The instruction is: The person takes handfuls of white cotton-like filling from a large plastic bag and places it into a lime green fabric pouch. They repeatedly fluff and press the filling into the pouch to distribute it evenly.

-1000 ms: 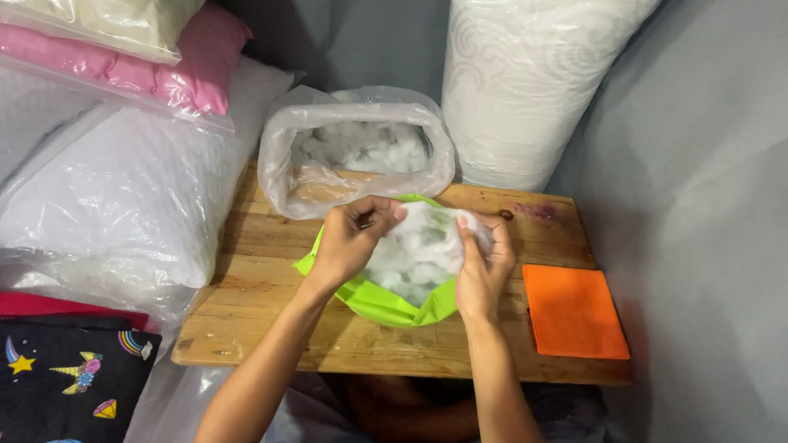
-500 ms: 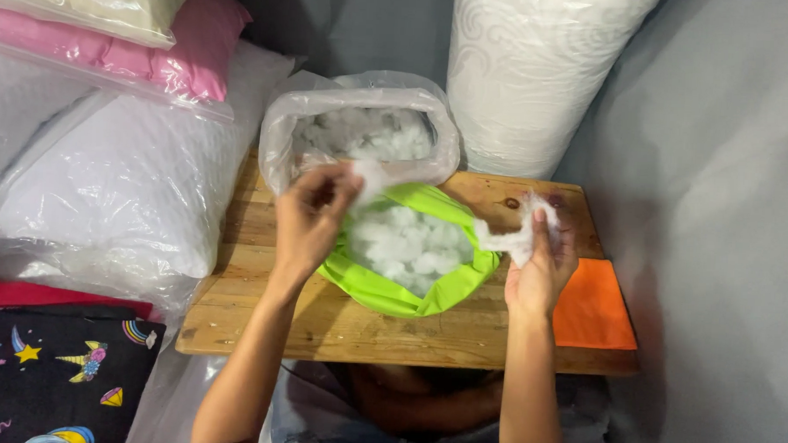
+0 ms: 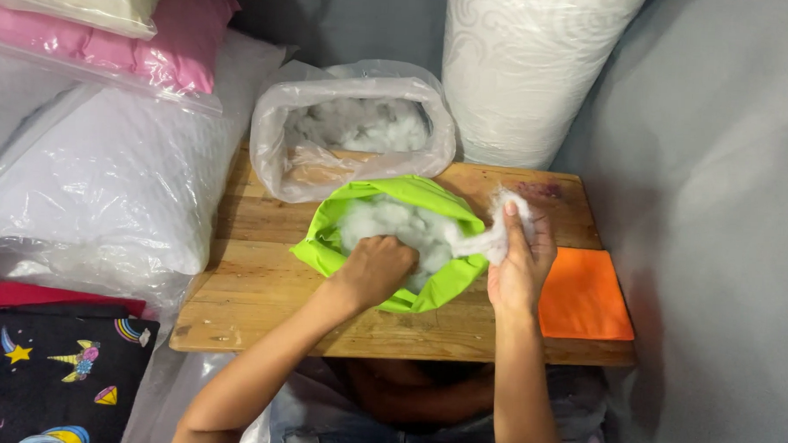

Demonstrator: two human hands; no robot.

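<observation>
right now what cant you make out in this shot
Head view only:
- Left hand: fingertips buried in the white stuffing inside the green cover, so its grip is hidden.
- Right hand: palm faces away; it pinches a stuffing tuft.
- Plastic bag: its cloudy wall hides how much filling remains.
- White roll: top cut off by the frame edge.
- Orange cloth: whether it is folded is unclear.

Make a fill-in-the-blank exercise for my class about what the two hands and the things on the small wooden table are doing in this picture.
1. The left hand is pushed into the lime-green fabric cover, which is filled with white fluffy ____.
2. The right hand pinches a tuft of stuffing just beside the cover's ____ edge.
3. The flat orange cloth square lies on the table's ____ end.
4. Behind the cover stands an open clear ____ bag of stuffing.

Missing words: stuffing; right; right; plastic
</observation>
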